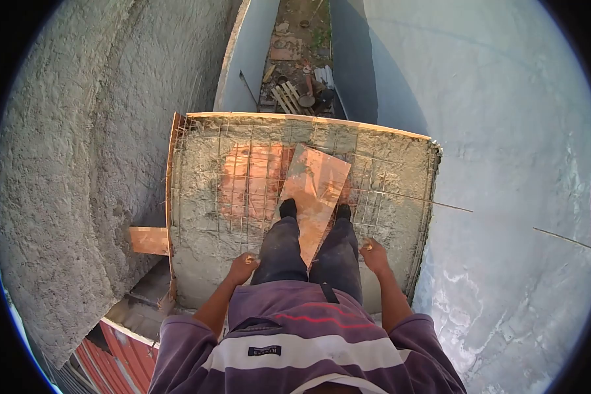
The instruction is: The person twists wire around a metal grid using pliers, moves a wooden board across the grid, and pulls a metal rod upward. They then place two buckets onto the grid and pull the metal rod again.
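I look straight down my striped shirt and dark trousers at my feet. They stand on a wet concrete slab [197, 223] laid over a steel mesh [387, 190], high above the ground. A reddish board [315, 184] lies under and between my shoes. My left hand [241, 268] hangs beside my left thigh, fingers curled, nothing visible in it. My right hand [374, 253] hangs by my right thigh, also loosely curled and holding nothing that I can see.
Wooden formwork [171, 197] edges the slab, with a plank stub [150, 240] sticking out left. A rough plastered wall [79, 164] rises on the left, a smooth grey wall [505, 131] on the right. Rebar ends [450, 207] jut right. Debris lies far below [295, 79].
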Demonstrator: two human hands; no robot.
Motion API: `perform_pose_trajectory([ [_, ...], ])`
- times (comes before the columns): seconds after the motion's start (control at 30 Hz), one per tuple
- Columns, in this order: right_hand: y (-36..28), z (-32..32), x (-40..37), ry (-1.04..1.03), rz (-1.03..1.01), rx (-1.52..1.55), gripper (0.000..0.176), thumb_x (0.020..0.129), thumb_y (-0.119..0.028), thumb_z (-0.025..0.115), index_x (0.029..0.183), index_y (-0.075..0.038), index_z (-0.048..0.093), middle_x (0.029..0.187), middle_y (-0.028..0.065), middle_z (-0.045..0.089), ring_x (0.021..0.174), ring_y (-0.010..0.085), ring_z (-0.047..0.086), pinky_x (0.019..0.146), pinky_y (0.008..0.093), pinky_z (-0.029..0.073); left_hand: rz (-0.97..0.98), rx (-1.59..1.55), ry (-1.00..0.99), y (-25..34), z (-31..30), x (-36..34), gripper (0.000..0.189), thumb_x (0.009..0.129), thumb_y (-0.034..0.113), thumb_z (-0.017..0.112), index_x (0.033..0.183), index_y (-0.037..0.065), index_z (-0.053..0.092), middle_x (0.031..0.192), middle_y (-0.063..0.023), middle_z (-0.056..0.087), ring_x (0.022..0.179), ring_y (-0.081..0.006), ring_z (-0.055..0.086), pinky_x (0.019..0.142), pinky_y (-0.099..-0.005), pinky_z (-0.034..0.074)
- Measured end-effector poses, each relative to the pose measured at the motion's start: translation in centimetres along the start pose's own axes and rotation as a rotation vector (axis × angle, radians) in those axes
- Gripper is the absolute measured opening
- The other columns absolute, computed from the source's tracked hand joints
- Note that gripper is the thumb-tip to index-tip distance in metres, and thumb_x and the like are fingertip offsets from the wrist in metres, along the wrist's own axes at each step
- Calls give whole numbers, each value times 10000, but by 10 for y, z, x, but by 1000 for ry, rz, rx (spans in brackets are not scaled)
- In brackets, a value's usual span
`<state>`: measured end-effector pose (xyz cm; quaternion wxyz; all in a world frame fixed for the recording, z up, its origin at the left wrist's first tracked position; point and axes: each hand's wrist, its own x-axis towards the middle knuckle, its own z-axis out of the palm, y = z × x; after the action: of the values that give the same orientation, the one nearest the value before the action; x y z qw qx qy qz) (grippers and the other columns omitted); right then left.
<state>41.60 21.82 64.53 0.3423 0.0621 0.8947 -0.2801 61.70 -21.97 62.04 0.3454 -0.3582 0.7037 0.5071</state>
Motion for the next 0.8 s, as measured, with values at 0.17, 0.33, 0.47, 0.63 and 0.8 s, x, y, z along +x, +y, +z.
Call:
perform_pose_trajectory([
  [0.17,-10,0,41,-110,-56,-63,453,879,-221,719,1266,5,653,997,200,743,935,323,727,846,392,552,-28,0,-53,4,19,-8,662,865,462,729,1310,-12,610,1187,-243,696,1116,-348,677,950,-413,514],
  [0.33,-7,13,78,-180,-11,-36,470,876,-233,732,1280,-5,656,1078,231,733,1014,358,716,898,404,549,-17,-52,-117,32,37,-20,904,846,524,740,1496,-30,444,1477,-281,506,1375,-387,505,1143,-405,398],
  [0.47,8,28,109,-208,8,-19,474,877,-250,734,1279,-8,665,1161,236,717,1088,358,697,952,406,537,-15,5,-148,41,58,-11,1074,780,597,781,1543,-36,369,1557,-287,409,1469,-419,370,1214,-416,304],
  [0.63,41,56,161,-257,99,65,480,910,-255,729,1304,6,651,1210,227,704,1079,327,692,928,400,538,-46,255,-197,78,92,2,1259,712,662,810,1597,-11,221,1617,-283,297,1495,-437,310,1224,-449,283],
  [0.8,108,112,251,-346,216,63,492,960,-223,710,1375,17,599,1246,221,684,974,280,722,825,396,592,-339,572,-177,118,140,26,1319,693,680,813,1644,131,84,1650,-252,213,1457,-470,351,1160,-574,353],
])
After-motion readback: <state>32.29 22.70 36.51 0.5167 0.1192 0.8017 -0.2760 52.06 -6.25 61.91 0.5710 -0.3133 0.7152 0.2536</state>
